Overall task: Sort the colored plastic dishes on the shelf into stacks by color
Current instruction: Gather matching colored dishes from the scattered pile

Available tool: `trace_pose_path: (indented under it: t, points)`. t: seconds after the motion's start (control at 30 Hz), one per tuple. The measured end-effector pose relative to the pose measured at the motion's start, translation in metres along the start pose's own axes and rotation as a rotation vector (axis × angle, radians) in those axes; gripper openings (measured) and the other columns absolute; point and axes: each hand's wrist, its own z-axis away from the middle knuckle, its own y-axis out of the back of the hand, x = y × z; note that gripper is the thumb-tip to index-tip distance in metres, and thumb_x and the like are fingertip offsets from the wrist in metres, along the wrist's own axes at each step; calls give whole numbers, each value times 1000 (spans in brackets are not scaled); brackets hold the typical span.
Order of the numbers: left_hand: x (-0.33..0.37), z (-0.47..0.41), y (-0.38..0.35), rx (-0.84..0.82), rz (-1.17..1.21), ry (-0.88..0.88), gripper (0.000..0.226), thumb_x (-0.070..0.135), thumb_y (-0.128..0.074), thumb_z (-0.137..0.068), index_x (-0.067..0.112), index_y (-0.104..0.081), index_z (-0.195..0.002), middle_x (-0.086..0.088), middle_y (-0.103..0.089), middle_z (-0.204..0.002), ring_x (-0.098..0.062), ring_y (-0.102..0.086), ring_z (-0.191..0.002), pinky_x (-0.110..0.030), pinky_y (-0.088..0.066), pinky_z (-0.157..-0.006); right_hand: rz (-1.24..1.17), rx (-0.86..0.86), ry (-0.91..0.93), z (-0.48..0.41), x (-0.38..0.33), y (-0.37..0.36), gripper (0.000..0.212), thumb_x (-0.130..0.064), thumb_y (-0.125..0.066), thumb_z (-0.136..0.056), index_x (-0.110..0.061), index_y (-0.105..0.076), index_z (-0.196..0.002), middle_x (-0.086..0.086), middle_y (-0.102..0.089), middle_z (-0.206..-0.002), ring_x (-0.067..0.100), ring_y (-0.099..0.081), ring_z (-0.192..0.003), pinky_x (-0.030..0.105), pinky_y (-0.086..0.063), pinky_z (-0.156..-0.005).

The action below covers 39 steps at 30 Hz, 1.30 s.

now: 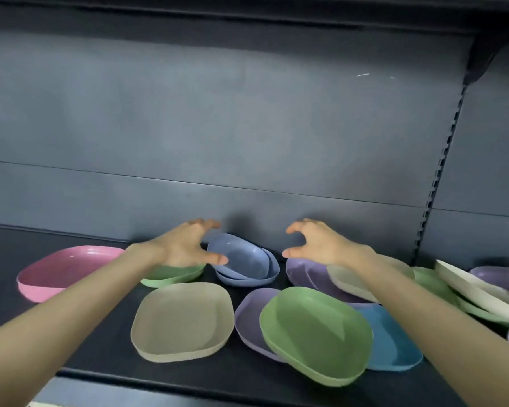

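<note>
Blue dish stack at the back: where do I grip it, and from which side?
Take the blue dish stack by its outer rims, one hand from each side. The nested dishes tilt loosely, so a two-sided hold likely keeps them together; left hand and right hand flank it, open.

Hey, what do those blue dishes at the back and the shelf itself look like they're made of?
The blue dishes: likely plastic, satin finish; thin walls, even color and soft highlights suggest it. The shelf: probably painted metal, dark and matte, judging by the slotted upright on the right.
</note>
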Motion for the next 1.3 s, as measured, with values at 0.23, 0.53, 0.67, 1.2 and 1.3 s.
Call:
trace_pose_path:
  t: [0.23,0.53,0.67,1.2,1.3]
  points:
    - [-27,-32,-15,-83,25,38,85,48,-71,-78,19,-30,-146,5,-36,-150,-13,-36,-136,-25,-31,-107,-83,-156,-37,-49,9,-30,70,-48,-72,-78,-23,-44,-137,7,-42,-142,21,-44,-127,30,-39,-100]
    - [-43,-43,-29,-63,60,66,76,49,-75,-73,13,-50,-135,2,-58,-131,-12,-52,-122,-24,-39,-101,-102,-341,-14,-81,13,-43,62,-40,-72,-81,-18,-48,-134,5,-54,-134,18,-54,-119,32,-40,-105]
    - [-37,-41,-37,-33,90,88,73,47,-76,-73,11,-53,-133,0,-61,-128,-13,-54,-119,-22,-40,-99,-127,-381,9,-84,17,-45,59,-34,-70,-84,-15,-48,-135,5,-57,-131,20,-56,-118,32,-42,-104]
    - [-19,-41,-39,-94,-300,77,73,72,-53,-76,25,-49,-131,6,-59,-123,-19,-48,-120,-28,-29,-93,-138,-433,31,-87,30,-46,74,-43,-77,-73,-20,-46,-136,-2,-52,-136,14,-56,-116,31,-43,-104]
    - [-27,-44,-42,-128,-177,92,81,76,-57,-70,24,-51,-131,6,-58,-128,-19,-48,-121,-30,-36,-96,-62,-477,32,-88,31,-45,105,-62,-80,-49,-25,-41,-140,-9,-49,-138,12,-53,-119,34,-41,-105]
